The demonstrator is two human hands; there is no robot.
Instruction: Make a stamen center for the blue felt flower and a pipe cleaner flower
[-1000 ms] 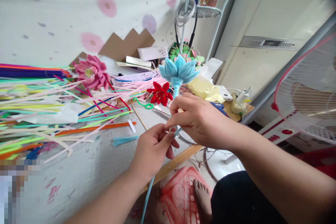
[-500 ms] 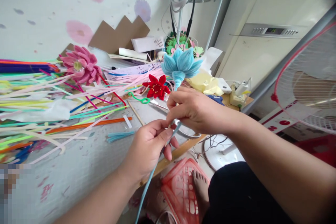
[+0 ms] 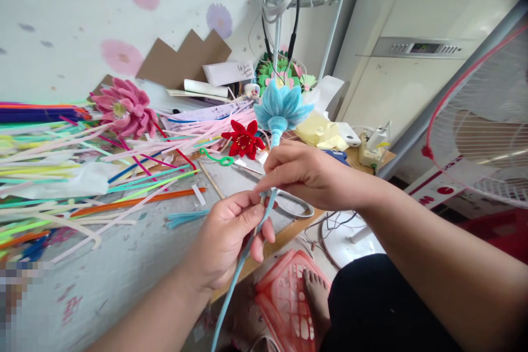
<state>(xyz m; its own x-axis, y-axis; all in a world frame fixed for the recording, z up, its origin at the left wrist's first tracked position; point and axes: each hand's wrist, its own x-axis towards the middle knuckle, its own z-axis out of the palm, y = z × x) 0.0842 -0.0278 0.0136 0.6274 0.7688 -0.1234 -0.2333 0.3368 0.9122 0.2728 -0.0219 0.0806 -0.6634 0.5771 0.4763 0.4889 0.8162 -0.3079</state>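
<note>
A light blue pipe-cleaner flower (image 3: 282, 107) stands upright above my hands, its neck wrapped in blue. My left hand (image 3: 231, 231) is closed around the lower part of its thin wooden stem, between thumb and fingers. A loose light blue pipe cleaner (image 3: 231, 291) trails down past my left palm and runs up beneath my right fingers. Just under the bloom, my right hand (image 3: 307, 173) is closed around the stem, with the index finger reaching toward my left fingertips. My right fingers partly hide the wrapping.
Loose coloured pipe cleaners (image 3: 53, 168) cover the table's left side, near a pink flower (image 3: 124, 110). A red flower (image 3: 243, 139), scissors (image 3: 295, 206) and short blue pieces (image 3: 187, 219) lie close by. A fan (image 3: 487, 115) stands at right; a red basket (image 3: 284, 297) is below.
The right index finger has straightened toward the left hand. More of the blue pipe cleaner shows between my hands. The view has shifted slightly, and my left hand still holds the stem.
</note>
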